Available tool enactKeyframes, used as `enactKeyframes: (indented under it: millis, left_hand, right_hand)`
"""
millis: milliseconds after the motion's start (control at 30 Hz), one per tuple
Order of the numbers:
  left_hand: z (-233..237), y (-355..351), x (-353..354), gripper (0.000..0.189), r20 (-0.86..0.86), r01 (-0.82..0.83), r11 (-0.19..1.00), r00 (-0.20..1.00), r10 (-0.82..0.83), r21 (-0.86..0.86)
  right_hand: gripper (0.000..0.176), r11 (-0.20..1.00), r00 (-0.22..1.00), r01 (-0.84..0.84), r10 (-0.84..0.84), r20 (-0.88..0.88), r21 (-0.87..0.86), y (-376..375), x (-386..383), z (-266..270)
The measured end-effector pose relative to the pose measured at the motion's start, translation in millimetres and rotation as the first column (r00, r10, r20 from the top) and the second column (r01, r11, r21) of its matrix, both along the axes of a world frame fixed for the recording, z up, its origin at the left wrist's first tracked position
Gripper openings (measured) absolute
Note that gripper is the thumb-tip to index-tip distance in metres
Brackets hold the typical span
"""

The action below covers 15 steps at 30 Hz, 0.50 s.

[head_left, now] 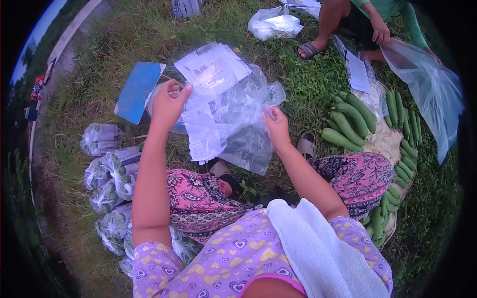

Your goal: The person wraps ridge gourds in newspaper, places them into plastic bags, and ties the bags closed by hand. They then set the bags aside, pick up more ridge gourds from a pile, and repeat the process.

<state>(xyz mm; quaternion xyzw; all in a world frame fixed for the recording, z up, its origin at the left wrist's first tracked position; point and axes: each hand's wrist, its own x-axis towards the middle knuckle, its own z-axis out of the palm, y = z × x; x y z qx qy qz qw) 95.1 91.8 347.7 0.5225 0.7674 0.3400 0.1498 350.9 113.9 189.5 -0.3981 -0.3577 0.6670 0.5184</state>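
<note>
A clear plastic bag (247, 149) is stretched between my two hands above the grass. My left hand (171, 102) has its fingers closed at the bag's left side, beside a blue board (138, 93). My right hand (276, 126) pinches the bag's right edge. Printed white papers (212, 68) lie at the top of the bag, and more sheets (202, 131) show under or against the plastic. Green vegetables (348, 124) lie on a pale sheet (380, 136) to the right.
Packed bags of green produce (112, 174) sit at the left. Across from me, a person (380, 32) holds a large clear bag (427, 84). A white plastic bag (275, 23) rests on the grass at the top. A paper (357, 74) lies near the vegetables.
</note>
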Motion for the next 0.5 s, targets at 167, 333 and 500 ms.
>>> enactKeyframes:
  millis: [167, 333, 500]
  left_hand:
    - [-74.3, -8.4, 84.3, 0.055, 0.362, 0.587, 0.709, 0.806, -0.468, -0.391]
    - [-95.1, 8.3, 63.6, 0.019, 0.892, 0.324, 0.937, 0.451, -0.029, -0.133]
    - [-60.1, 18.0, 24.0, 0.02, 0.886, 0.197, 0.965, 0.459, 0.067, -0.175]
  right_hand:
    - [0.017, 0.958, 0.969, -0.172, 0.123, 0.213, 0.229, -30.9, -26.1, -0.8]
    - [0.009, 0.982, 0.98, -0.173, 0.18, 0.09, -0.079, -31.5, 15.5, -39.2]
    - [0.027, 0.965, 0.817, -0.062, 0.196, 0.543, -0.254, -28.2, 74.2, -120.3]
